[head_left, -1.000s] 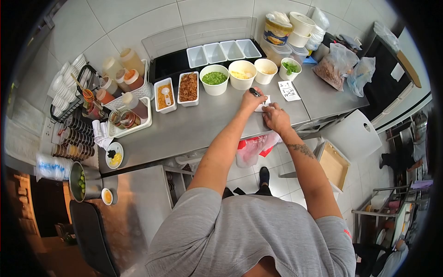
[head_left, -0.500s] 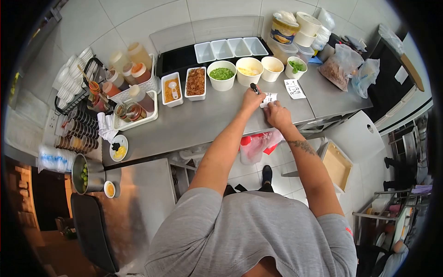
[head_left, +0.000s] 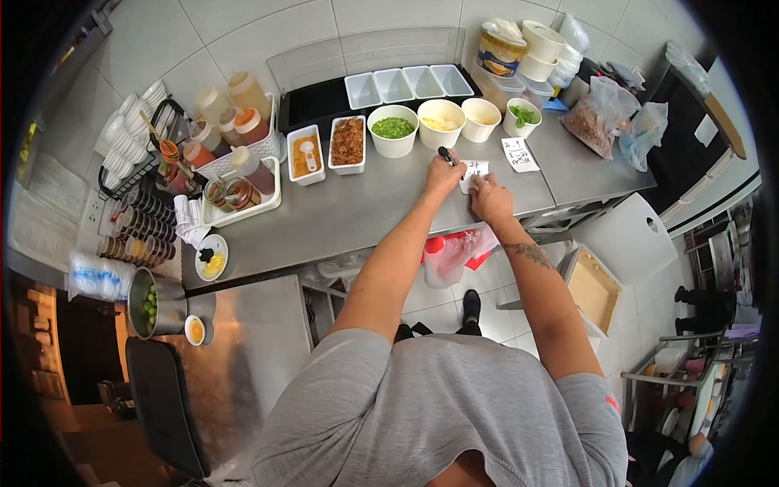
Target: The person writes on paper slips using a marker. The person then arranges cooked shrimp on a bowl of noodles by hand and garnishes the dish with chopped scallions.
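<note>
I am writing on a small slip (head_left: 474, 171) that lies flat on the bench (head_left: 357, 213), with my left hand (head_left: 444, 174) closed around a black pen (head_left: 447, 156) and my right hand (head_left: 490, 200) just beside it, its fingers pressed on the slip's near edge. To do this well, I think I should keep my right hand pushing down so the slip cannot slide, and keep that hand clear of the words. The bowls (head_left: 439, 124) stand just past my hands, so short, slow pen strokes seem best.
</note>
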Action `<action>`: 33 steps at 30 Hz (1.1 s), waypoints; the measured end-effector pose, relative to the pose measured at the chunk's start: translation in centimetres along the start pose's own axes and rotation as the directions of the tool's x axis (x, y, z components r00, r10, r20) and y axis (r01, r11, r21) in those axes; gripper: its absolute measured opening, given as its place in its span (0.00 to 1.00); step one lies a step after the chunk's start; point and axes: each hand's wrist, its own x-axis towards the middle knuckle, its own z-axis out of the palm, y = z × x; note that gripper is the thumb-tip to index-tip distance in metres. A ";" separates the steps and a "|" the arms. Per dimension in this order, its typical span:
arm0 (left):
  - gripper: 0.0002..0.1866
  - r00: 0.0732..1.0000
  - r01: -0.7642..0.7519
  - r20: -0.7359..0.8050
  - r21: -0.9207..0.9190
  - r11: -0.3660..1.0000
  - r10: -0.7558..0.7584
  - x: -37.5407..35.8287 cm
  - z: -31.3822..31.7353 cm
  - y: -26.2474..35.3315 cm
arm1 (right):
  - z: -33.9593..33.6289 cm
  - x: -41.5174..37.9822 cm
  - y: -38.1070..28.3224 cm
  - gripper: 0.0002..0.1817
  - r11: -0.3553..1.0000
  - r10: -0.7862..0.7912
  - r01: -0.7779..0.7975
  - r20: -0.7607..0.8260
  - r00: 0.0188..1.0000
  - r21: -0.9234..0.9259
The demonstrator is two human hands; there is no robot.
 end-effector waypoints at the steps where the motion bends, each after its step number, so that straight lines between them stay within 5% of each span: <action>1: 0.06 1.000 -0.001 0.013 -0.001 1.000 0.001 0.0 0.0 0.0 | 0.0 0.0 0.0 0.15 1.000 0.000 0.000 -0.002 1.000 -0.003; 16: 0.08 0.987 -0.151 -0.030 0.151 0.977 0.157 -0.5 0.3 0.0 | 0.7 0.2 0.1 0.15 0.999 -0.028 0.028 -0.006 1.000 -0.024; 33: 0.07 0.992 -0.127 0.018 0.127 0.984 0.126 -1.4 0.0 1.1 | 0.7 0.3 0.4 0.19 1.000 -0.006 0.006 0.034 0.999 0.004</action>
